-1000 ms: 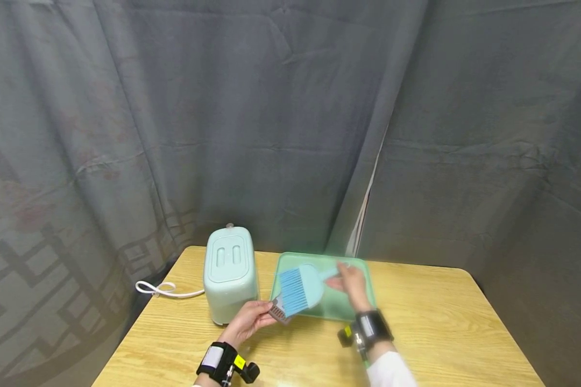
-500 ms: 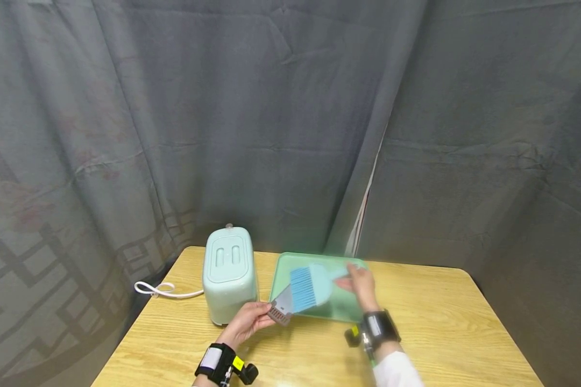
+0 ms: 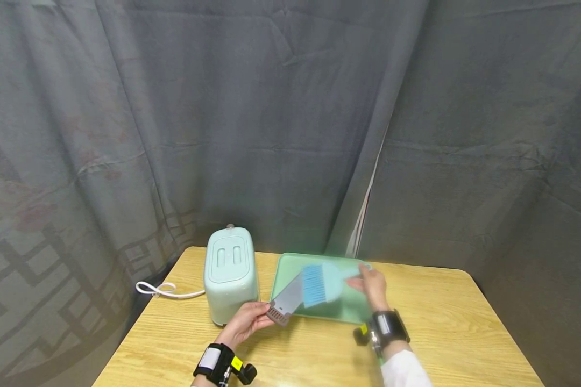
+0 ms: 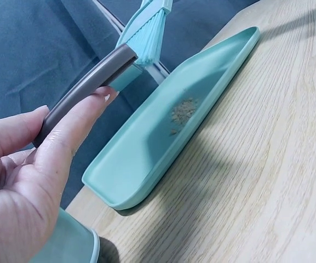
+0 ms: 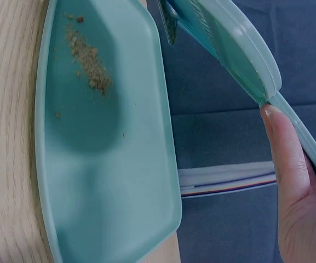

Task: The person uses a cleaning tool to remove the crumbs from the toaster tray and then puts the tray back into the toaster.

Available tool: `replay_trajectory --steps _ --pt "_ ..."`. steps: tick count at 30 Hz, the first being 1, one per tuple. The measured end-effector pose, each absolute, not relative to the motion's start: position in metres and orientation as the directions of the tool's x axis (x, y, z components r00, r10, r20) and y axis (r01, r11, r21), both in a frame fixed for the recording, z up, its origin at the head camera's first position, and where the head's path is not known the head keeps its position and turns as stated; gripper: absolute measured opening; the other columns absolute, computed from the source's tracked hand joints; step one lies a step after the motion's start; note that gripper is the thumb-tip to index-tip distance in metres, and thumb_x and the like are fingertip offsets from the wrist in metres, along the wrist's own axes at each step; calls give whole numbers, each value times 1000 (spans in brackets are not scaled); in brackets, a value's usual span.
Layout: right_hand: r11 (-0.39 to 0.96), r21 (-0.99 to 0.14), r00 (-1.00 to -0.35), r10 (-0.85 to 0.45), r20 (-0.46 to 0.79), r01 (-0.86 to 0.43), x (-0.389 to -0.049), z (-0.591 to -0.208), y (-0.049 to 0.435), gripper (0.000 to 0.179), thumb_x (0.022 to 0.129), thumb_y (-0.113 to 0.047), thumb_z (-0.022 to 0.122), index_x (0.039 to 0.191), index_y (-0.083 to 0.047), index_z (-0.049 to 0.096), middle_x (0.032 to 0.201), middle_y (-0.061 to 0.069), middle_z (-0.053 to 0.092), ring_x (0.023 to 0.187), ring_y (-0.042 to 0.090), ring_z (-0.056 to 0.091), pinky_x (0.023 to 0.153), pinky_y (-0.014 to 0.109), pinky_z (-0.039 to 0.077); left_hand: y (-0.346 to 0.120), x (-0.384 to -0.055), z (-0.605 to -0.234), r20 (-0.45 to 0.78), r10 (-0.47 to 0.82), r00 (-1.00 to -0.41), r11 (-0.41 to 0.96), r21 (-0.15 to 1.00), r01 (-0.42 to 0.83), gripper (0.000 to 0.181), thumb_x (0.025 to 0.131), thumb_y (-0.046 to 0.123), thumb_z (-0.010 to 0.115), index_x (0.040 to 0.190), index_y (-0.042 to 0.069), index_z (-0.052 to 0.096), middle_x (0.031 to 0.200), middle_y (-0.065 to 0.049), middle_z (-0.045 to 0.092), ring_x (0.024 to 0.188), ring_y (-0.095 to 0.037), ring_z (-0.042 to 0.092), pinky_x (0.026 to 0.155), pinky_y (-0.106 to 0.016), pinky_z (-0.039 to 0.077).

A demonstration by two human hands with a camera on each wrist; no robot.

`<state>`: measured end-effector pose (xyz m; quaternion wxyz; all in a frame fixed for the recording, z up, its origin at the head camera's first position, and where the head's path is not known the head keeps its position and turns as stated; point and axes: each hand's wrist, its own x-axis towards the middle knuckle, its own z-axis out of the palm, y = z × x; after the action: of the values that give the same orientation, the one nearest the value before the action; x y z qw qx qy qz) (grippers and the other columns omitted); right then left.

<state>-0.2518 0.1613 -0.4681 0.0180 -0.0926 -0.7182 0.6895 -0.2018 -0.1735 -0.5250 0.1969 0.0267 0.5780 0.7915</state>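
Note:
My left hand (image 3: 248, 318) pinches the brown slotted end of a toaster crumb tray (image 3: 289, 296), which is a thin grey sheet held tilted above the green tray (image 3: 292, 262). In the left wrist view its brown edge (image 4: 86, 90) sits between thumb and fingers. My right hand (image 3: 375, 286) grips the handle of a light blue brush (image 3: 314, 285). The bristles lie over the far end of the crumb tray; whether they touch it is unclear. Tan crumbs (image 5: 89, 60) lie in a small heap on the green tray below.
A mint toaster (image 3: 229, 279) with a lid stands left of the green tray, close to my left hand. Its white cord (image 3: 167, 290) loops off to the left. Grey curtain (image 3: 271, 134) hangs right behind the wooden table (image 3: 431, 317).
The brush has moved to the right along the crumb tray with my right hand, uncovering more of the grey sheet. My left hand and the crumb tray have stayed nearly still.

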Motion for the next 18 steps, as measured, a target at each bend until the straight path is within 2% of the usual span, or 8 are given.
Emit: replay_trajectory --steps 7,13,18 --pt "22 -993 -979 175 -107 113 -255 -476 170 56 110 -26 44 140 20 35 83 14 74 67 12 72 82 39 64 -174 -202 -526 -178 347 -921 -262 925 -277 43 108 1 39 134 -33 31 120 -33 65 102 -21 72 93 -29 59" --pt "51 -990 -973 197 -123 135 -254 -477 174 57 110 -29 44 140 18 37 88 17 74 70 13 73 85 40 63 -175 -201 -526 -180 348 -920 -253 927 -277 43 108 1 39 134 -32 32 119 -32 66 101 -20 72 93 -29 59" --pt "35 -991 -969 215 -120 131 -251 -475 177 54 110 -26 44 139 19 38 90 21 74 71 15 74 85 41 63 -176 -201 -527 -178 351 -919 -254 927 -276 42 108 1 38 134 -32 33 118 -31 67 99 -19 72 92 -28 59"
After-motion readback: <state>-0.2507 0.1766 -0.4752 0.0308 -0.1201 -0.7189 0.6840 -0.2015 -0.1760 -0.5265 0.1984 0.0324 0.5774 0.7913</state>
